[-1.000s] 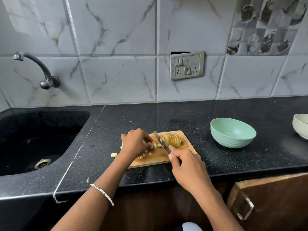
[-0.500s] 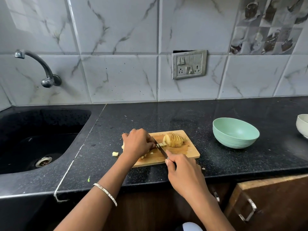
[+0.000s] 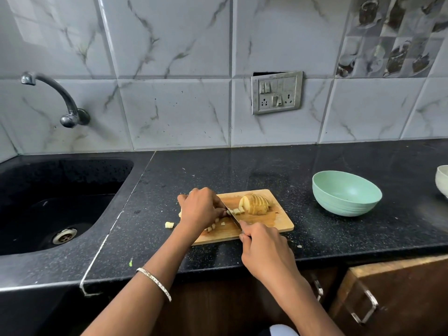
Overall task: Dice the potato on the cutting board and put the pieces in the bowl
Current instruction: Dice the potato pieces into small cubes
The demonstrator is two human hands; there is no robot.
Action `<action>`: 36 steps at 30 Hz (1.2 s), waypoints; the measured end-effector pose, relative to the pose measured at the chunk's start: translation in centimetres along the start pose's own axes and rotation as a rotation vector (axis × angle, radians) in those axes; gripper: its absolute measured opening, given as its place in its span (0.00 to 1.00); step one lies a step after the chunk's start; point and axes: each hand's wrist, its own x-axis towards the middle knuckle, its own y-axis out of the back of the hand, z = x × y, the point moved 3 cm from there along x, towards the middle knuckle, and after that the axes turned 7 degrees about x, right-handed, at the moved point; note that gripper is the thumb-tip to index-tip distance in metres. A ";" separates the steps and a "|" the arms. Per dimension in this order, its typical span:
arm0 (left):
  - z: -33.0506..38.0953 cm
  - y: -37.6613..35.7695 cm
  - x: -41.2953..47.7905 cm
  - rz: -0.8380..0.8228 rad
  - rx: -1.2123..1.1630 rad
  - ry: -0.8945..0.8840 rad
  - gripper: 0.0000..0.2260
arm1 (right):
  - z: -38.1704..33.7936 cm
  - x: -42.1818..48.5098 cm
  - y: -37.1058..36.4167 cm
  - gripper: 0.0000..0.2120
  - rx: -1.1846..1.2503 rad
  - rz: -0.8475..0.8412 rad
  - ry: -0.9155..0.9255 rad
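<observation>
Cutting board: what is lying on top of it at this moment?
A sliced potato, small potato pieces and the knife, gripped by the right hand. The left hand hides whatever lies beneath it on the cutting board.

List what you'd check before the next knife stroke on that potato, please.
1. Right hand grips the knife: ok.
2. Left hand fingertips clear of the blade while holding the potato strips: cannot tell, they sit right beside it.
3. Cutting board flat on the counter: ok.
4. All pieces on the board: not ok, a stray piece lies on the counter to its left.
5. Green bowl upright and empty, right of the board: ok.
</observation>
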 end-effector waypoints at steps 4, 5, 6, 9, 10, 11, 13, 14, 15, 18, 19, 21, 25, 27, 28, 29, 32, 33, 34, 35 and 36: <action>0.1 0.1 0.0 0.006 0.024 -0.012 0.06 | 0.9 0.3 -0.2 0.12 0.139 -0.032 -0.010; 0.1 0.1 -0.1 0.019 0.045 -0.014 0.06 | 1.1 0.2 0.0 0.13 0.188 -0.036 -0.012; 0.0 0.2 -0.1 0.033 0.065 -0.016 0.06 | 1.3 0.0 0.5 0.13 0.221 -0.044 -0.011; 0.1 0.1 -0.3 0.046 0.065 -0.025 0.06 | 1.8 -0.7 2.3 0.14 0.230 -0.045 0.013; 0.3 0.2 -0.4 0.052 0.057 -0.030 0.05 | 1.9 -0.8 2.9 0.15 0.205 -0.028 0.013; 0.4 0.3 -0.5 0.061 0.048 -0.035 0.05 | 2.1 -0.9 3.4 0.15 0.162 -0.004 0.008; 0.5 0.5 -0.5 0.087 0.026 -0.039 0.04 | 2.2 -1.1 4.1 0.14 0.068 0.030 -0.016; 0.5 0.5 -0.5 0.096 0.015 -0.039 0.05 | 2.3 -1.1 4.4 0.14 0.033 0.043 -0.032; 0.5 0.6 -0.4 0.100 0.004 -0.039 0.05 | 2.2 -1.3 4.6 0.14 0.010 0.050 -0.047; 0.6 0.5 -0.3 0.094 -0.021 -0.047 0.06 | 2.2 -1.6 4.8 0.14 -0.024 0.036 -0.059; 0.7 0.5 -0.3 0.092 -0.028 -0.049 0.06 | 2.1 -1.8 4.8 0.14 -0.031 0.026 -0.060; 0.9 0.5 -0.3 0.094 -0.044 -0.052 0.06 | 2.3 -1.9 4.6 0.15 -0.029 0.013 -0.059; 1.3 0.8 -0.3 0.114 -0.054 -0.057 0.07 | 2.8 -1.7 3.4 0.13 0.066 -0.010 -0.007; 1.5 1.1 -0.3 0.131 -0.059 -0.055 0.07 | 2.7 -1.8 2.9 0.13 0.142 -0.036 0.022; 1.5 1.3 -0.3 0.141 -0.067 -0.048 0.06 | 2.3 -1.9 2.6 0.14 0.181 -0.049 0.038; 1.5 1.4 -0.3 0.150 -0.079 -0.038 0.06 | 1.9 -2.1 2.4 0.15 0.214 -0.058 0.051; 1.2 1.7 -0.5 0.174 -0.096 -0.019 0.08 | 1.1 -2.2 1.8 0.17 0.284 -0.028 0.081; 1.1 1.7 -0.5 0.181 -0.091 -0.018 0.09 | 1.1 -2.1 1.7 0.18 0.291 -0.016 0.082; 0.9 1.7 -0.4 0.186 -0.087 -0.018 0.10 | 1.1 -2.0 1.7 0.18 0.288 -0.011 0.085; 0.7 1.7 -0.3 0.184 -0.084 -0.024 0.12 | 1.1 -1.9 1.7 0.18 0.282 -0.011 0.088; 0.5 1.8 -0.3 0.172 -0.078 -0.046 0.14 | 1.1 -1.7 1.8 0.18 0.280 -0.010 0.091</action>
